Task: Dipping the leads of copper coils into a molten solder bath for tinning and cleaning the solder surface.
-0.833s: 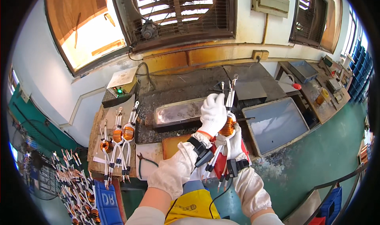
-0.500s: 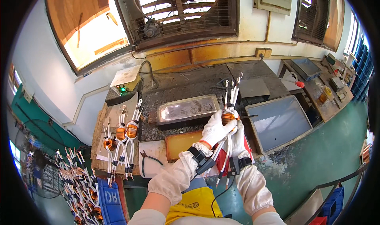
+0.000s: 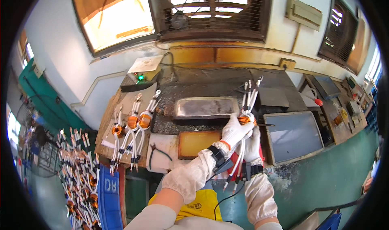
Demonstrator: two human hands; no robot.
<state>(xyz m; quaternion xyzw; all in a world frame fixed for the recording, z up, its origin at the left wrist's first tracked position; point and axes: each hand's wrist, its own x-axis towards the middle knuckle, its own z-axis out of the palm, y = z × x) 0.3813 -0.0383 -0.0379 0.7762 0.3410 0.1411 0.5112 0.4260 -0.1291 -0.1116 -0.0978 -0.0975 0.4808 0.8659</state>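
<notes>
In my left hand (image 3: 236,131), gloved in white, the fingers are closed around a copper-wound toroidal coil (image 3: 244,120). White leads with metal lugs rise from the coil, and more white leads (image 3: 239,157) hang below it. My right hand (image 3: 253,145), also gloved, is closed against the coil's lower right side; its fingertips are partly hidden. A thin dark rod (image 3: 266,125) sticks out to the right of the coil; what it belongs to is hidden. Something red (image 3: 262,155) lies under my right wrist.
Similar coils (image 3: 144,120) lie on the bench's left, near pliers (image 3: 153,156). A metal-filled trough (image 3: 207,107), an amber tray (image 3: 198,144) and a grey tray (image 3: 293,135) surround my hands. A box with a green light (image 3: 140,77) stands behind. Many coils (image 3: 79,181) are piled lower left.
The whole view has shifted, so the bench and both hands appear farther right. Both hands stay on the coil, hardly moved relative to the bench.
</notes>
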